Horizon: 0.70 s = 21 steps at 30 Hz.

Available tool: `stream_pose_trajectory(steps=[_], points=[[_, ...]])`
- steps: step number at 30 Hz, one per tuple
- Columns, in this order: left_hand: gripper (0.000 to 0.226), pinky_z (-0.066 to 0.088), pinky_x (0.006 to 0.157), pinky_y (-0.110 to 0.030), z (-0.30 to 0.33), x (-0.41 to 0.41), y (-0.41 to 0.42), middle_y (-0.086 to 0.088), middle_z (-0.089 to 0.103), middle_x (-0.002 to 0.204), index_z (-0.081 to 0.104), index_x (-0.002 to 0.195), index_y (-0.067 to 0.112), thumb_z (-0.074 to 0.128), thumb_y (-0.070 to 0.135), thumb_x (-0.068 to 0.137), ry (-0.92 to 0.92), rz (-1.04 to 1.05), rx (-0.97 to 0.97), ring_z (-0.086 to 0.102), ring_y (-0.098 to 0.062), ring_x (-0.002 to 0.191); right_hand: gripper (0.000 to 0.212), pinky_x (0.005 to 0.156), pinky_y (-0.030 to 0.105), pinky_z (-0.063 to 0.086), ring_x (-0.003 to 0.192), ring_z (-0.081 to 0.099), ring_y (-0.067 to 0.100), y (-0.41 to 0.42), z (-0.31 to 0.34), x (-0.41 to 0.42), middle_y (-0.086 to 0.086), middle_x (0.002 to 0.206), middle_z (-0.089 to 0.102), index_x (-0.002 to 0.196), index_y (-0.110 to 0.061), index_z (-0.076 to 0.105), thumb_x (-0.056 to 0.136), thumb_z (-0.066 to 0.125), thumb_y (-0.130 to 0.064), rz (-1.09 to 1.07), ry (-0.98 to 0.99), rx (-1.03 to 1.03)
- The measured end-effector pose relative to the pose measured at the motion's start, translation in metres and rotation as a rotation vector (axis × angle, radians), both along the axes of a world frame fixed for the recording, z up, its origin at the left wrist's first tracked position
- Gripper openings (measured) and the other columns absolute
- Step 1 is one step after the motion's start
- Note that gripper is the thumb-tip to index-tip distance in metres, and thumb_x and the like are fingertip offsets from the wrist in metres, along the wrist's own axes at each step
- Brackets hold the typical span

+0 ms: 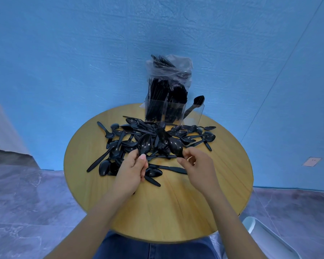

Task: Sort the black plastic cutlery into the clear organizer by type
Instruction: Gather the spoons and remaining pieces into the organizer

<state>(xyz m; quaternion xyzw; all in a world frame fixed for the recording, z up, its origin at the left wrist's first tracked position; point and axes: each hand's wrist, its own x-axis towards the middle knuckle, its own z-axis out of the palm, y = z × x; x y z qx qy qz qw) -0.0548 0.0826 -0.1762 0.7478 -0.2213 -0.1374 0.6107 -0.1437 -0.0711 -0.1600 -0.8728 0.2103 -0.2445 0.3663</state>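
Your left hand pinches a black spoon by its neck, and the bowl of the spoon points up and away from you. Your right hand pinches a second spoon between thumb and fingers, with its bowl tipped toward your left hand. The two spoons are close together but do not touch.

Just past your hands lies the pile of black cutlery, spread on the round wooden table. It is mostly spoons. A black knife lies flat between your two hands, under them.

Farther away, behind the pile, stands the clear organizer. Its left and middle parts are packed with black pieces standing up. The part on your right-hand side holds one lone spoon, leaning. A crinkly plastic bag with more black cutlery sits behind the organizer.
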Motion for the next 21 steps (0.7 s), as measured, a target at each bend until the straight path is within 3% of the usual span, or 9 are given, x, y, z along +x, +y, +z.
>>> stream_pose_trajectory(steps=[4,9,16,21], points=[[0.017,0.045,0.053,-0.015,0.005,-0.004,-0.016,0.001,0.049,0.073,0.049,0.1,0.007,0.038,0.02,0.101,0.062,-0.007,-0.081,0.044,-0.004,0.054,0.02,0.064,0.023,0.04,0.063,0.049,0.008,0.023,0.006,-0.001,-0.007,0.068,0.054,0.071,-0.021,0.056,0.088,0.065,-0.015,0.146,-0.001,0.443],[0.019,0.047,0.057,-0.012,0.009,-0.015,-0.027,0.0,0.054,0.08,0.05,0.114,0.012,0.038,0.019,0.101,0.124,-0.011,-0.157,0.051,-0.006,0.066,0.02,0.046,0.015,0.034,0.045,0.045,0.001,0.036,0.007,-0.001,-0.013,0.049,0.056,0.073,-0.01,0.054,0.092,0.058,-0.006,0.209,-0.016,0.671],[0.024,0.048,0.06,-0.01,0.011,-0.021,-0.031,-0.014,0.062,0.11,0.051,0.119,0.016,0.035,0.021,0.102,0.176,-0.013,-0.196,0.058,-0.009,0.082,0.022,0.046,0.019,0.033,0.043,0.04,0.005,0.033,0.005,0.001,-0.009,0.049,0.054,0.069,-0.01,0.056,0.091,0.059,-0.007,0.183,-0.015,0.687],[0.024,0.053,0.075,-0.023,0.01,-0.021,-0.035,0.0,0.066,0.104,0.051,0.121,0.018,0.039,0.022,0.101,0.181,-0.024,-0.206,0.063,-0.011,0.092,0.017,0.052,0.021,0.038,0.044,0.048,0.0,0.032,0.002,0.003,-0.001,0.062,0.06,0.073,-0.009,0.058,0.09,0.061,-0.011,0.134,0.001,0.589]])
